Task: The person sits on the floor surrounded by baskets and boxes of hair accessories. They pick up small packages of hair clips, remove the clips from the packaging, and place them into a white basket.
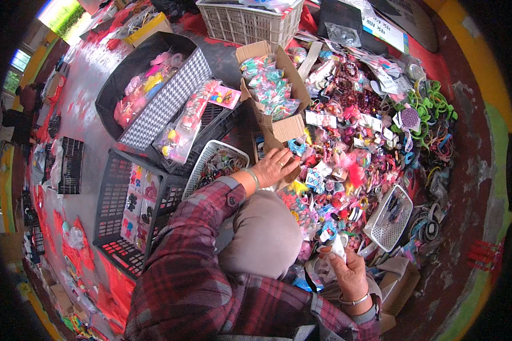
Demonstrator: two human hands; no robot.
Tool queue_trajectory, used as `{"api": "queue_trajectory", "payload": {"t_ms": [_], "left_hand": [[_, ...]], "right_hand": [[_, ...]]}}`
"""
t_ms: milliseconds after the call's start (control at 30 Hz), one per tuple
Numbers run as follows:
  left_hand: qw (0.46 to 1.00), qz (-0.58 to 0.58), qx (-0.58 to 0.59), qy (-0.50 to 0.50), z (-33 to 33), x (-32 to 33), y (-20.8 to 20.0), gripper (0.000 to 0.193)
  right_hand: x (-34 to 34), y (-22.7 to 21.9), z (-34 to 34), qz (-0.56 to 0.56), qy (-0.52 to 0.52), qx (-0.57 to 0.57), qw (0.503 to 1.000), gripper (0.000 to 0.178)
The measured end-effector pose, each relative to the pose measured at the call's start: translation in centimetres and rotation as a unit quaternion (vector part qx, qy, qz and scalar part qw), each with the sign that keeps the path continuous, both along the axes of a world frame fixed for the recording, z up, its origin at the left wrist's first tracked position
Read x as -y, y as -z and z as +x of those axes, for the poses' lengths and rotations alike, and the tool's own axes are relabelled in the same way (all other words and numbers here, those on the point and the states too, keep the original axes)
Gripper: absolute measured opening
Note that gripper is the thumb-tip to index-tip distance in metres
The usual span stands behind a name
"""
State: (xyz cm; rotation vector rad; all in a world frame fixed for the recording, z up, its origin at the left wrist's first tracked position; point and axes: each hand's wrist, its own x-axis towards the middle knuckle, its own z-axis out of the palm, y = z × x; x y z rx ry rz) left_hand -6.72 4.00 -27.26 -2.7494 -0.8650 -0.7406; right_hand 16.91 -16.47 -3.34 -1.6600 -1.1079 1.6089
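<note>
White card (338, 248) pinched at the tips of the right grip (350, 274)! Left grip (270, 168) beside a blue trinket (297, 146), hold unclear.

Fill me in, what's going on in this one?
A person in plaid sleeves is at a heap of small colourful accessories. The right hand holds a small white item. The left hand is by the near end of a cardboard box of bagged pieces, beside a small blue item; whether it grips anything is unclear. One white basket sits at the heap's right, another beside the left forearm.
</note>
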Motion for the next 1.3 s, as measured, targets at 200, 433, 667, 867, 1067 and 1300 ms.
{"api": "queue_trajectory", "payload": {"t_ms": [200,433,667,867,1067,1300], "left_hand": [[0.999,0.007,-0.010,0.035,0.5,-0.5,1.0,0.046],[0.913,-0.196,0.351,-0.069,0.8,-8.6,-7.2,0.022],[0.701,-0.324,0.474,-0.424,-6.1,-18.8,4.1,0.051],[0.668,-0.389,0.395,-0.497,-7.0,-20.2,3.3,0.045],[0.802,-0.399,-0.052,-0.443,-9.5,-21.9,-0.4,0.025],[0.820,-0.278,0.183,-0.466,-7.6,-15.8,-3.2,0.025]], "right_hand": [[-0.1,0.3,0.1,0.000,-0.006,0.009,1.000,0.020],[-0.2,0.0,0.0,-0.014,-0.012,0.004,1.000,0.023],[-0.4,0.0,-0.1,0.018,0.000,0.015,1.000,0.017],[-0.6,0.0,0.2,-0.006,-0.010,0.031,0.999,0.017],[-1.0,0.0,0.0,0.000,0.013,-0.006,1.000,0.016],[-1.1,0.2,0.4,-0.008,-0.001,-0.001,1.000,0.015]]}}
